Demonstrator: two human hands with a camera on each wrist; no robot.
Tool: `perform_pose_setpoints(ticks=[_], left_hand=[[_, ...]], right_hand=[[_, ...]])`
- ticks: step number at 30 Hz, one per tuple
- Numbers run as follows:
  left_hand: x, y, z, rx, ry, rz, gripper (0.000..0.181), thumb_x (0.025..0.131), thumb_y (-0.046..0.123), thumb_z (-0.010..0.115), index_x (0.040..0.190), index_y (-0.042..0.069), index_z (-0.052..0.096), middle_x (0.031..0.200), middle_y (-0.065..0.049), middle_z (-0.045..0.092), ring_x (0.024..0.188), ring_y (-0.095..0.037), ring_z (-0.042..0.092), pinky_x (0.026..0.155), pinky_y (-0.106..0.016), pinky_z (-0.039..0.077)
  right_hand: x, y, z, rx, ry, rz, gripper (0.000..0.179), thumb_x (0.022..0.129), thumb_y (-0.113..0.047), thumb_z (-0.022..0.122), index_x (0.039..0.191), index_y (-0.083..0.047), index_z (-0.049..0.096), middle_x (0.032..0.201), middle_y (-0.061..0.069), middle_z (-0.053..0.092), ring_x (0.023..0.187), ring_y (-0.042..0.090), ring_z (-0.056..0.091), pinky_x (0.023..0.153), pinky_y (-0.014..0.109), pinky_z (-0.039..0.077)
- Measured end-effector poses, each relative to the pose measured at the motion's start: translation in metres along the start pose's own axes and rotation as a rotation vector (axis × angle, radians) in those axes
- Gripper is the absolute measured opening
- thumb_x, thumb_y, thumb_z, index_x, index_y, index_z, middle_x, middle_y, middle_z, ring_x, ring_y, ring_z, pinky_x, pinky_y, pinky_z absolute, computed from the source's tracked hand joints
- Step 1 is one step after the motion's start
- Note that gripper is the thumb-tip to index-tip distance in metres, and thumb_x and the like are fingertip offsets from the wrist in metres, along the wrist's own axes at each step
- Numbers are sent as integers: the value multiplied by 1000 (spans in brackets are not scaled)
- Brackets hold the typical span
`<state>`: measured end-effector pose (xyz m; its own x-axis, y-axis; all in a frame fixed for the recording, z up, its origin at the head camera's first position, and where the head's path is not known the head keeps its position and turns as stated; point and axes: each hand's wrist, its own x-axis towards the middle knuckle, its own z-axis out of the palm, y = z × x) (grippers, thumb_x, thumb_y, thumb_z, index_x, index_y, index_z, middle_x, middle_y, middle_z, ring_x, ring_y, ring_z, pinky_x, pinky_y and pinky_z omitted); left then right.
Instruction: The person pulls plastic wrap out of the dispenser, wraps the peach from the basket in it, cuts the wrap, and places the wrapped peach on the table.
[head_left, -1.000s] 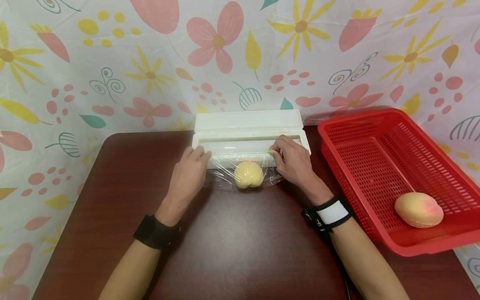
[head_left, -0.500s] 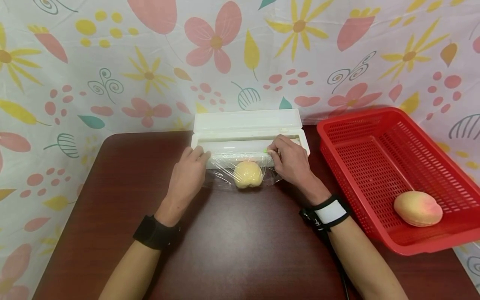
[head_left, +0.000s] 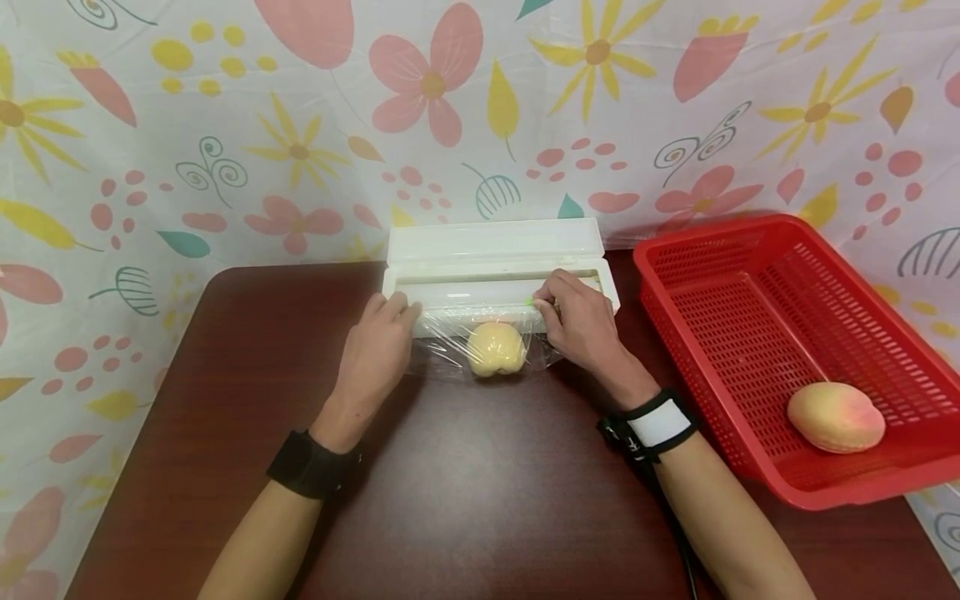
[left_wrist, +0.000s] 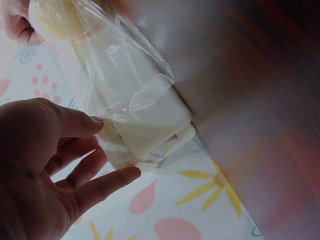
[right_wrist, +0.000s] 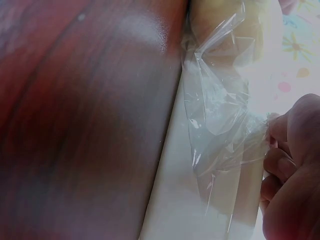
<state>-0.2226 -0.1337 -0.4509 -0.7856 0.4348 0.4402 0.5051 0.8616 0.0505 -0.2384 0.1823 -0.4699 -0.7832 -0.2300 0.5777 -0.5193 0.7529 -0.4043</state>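
Observation:
A white plastic wrap box lies at the back of the table, its lid raised and a roll of film inside. Clear plastic wrap comes over its front edge and covers a yellow apple. At the box's left end my left hand pinches the wrap's edge, its thumb against the film and fingers behind. My right hand pinches a small bright green slider on the front edge, mostly hidden by the fingers. In the right wrist view the wrap bunches toward those fingertips.
A red slotted basket stands on the right, with a peach in it. A flower-printed cloth hangs behind the dark brown table. A black cable trails beside the right forearm.
My right hand, with the green slider, has shifted very slightly left along the box edge. The left hand, box and apple stay in place.

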Motion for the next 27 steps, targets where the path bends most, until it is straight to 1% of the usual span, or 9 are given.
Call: perform_pose_setpoints(ticks=[6, 13, 27], left_hand=[[0, 0, 0, 17, 13, 4, 29, 93, -7, 60, 115, 4, 73, 95, -7, 54, 90, -32, 49, 44, -39, 47], [0, 1, 1, 33, 12, 6, 29, 92, -9, 61, 115, 4, 73, 96, -7, 54, 90, -32, 50, 43, -38, 47], [0, 2, 0, 17, 6, 1, 27, 94, -6, 58, 115, 4, 73, 96, -8, 54, 91, -32, 49, 44, -39, 48]], right_hand=[[0, -1, 1, 1, -4, 2, 8, 96, -12, 77, 92, -11, 69, 93, 4, 68, 70, 21, 59, 58, 44, 51], [0, -1, 1, 1, -24, 29, 8, 97, -13, 76, 93, -12, 68, 94, 3, 67, 70, 21, 60, 58, 45, 51], [1, -2, 1, -6, -54, 46, 9, 97, -13, 74, 92, -14, 67, 93, 1, 66, 73, 21, 61, 60, 44, 51]])
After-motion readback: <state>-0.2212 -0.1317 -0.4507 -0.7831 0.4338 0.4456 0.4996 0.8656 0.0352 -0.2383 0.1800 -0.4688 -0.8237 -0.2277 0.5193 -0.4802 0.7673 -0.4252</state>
